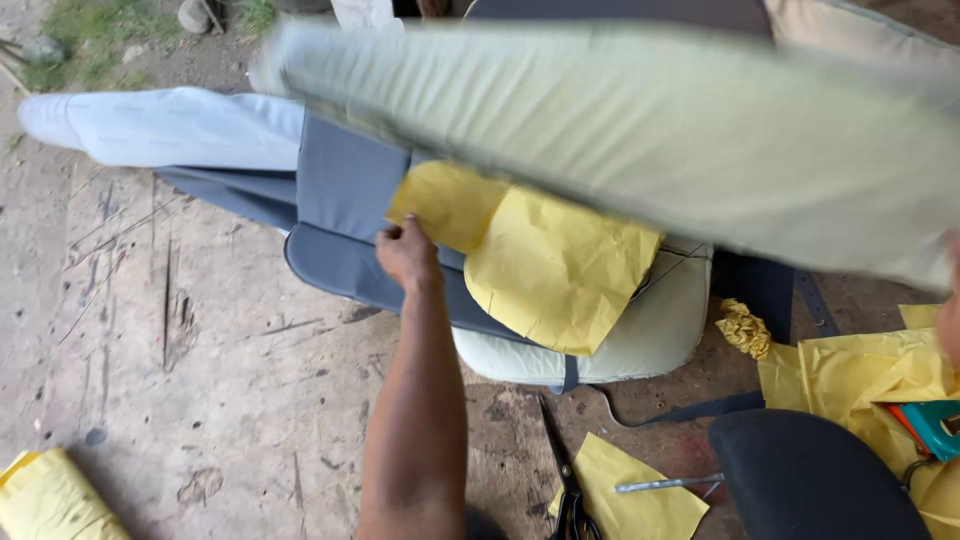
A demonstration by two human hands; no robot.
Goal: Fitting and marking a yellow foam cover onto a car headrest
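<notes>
My left hand (407, 252) pinches the yellow paper pattern (545, 262) lying on the grey seat cover (345, 205) on the floor; light, floppy, tear-prone, best held by its edge; my right hand's (950, 310) grip I cannot tell.

Bare concrete floor (200, 380): scissors (566, 480), yellow paper scraps (640, 500), grey seat cover (340, 200).

— Where are you working?

— You are working in an outdoor upholstery workshop. You are kneeling on a rough, scratched concrete floor (200, 380), and grass (90, 25) is growing at its edge.

— What is showing that?

— Grey and pale seat covers (350, 200) are lying around you, with yellow pattern paper (560, 265) and black scissors (570, 500).
</notes>
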